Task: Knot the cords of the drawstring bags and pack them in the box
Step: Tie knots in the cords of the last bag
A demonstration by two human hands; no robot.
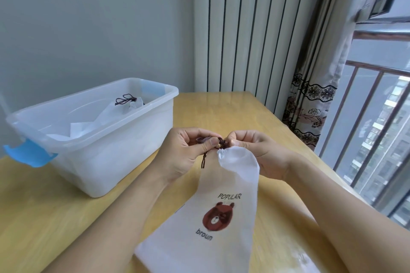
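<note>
Bag (224, 213) neck bunched up, cord (218, 143) mid-knot between both hands.

Lying flat on the counter (66, 217) near the person, the white bag with the bear print runs from the near edge up to its gathered mouth, which is lifted just off the surface. The left hand (186, 153) pinches the dark cord at the mouth, one loose end dangling below the thumb; the right hand (255, 150) has its grip clamped on the cord and the gathered cloth from the other side. The cloth looks thin, limp and very light, so it will flop and slide if held by the body; the puckered neck or the cord looks the surest hold. To the far left stands the clear box (124, 137), another bag (133, 105) already inside, cord tied.
</note>
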